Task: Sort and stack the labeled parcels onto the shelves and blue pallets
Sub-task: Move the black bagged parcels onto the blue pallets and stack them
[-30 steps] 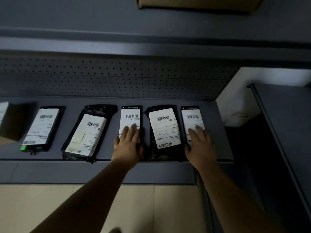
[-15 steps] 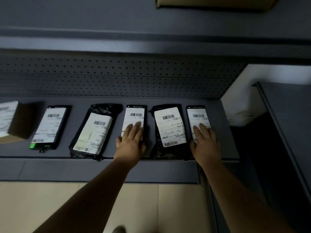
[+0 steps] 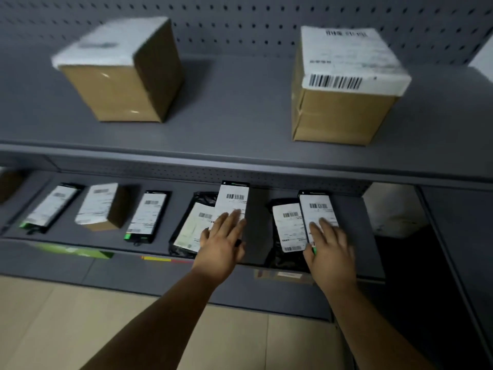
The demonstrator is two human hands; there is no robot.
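Head view, lower shelf (image 3: 66,237): row of labeled parcels lying flat, labels up; left end blurred.
Left hand (image 3: 222,240): fingers spread and extended, lying on the near end of a slim black parcel (image 3: 234,200); whether the thumb grips beneath cannot be told.
Slim black parcel: overlaps the right edge of a black poly bag (image 3: 193,227).
Right hand (image 3: 329,248): fingers spread, pressed on a second slim parcel (image 3: 317,209), which overlaps another black bag (image 3: 288,227).
Head view, upper shelf (image 3: 240,108): two brown cartons, left carton (image 3: 120,73) and right carton (image 3: 344,84), standing well apart.
Risk, overlap: likely the slim parcels drag the glossy bags along if slid, skewing the row.
Risk, edge: both bags lie near the shelf front; a pull toward the body could tip one off.
Risk, labels: covered barcodes may lead to mis-sorting.
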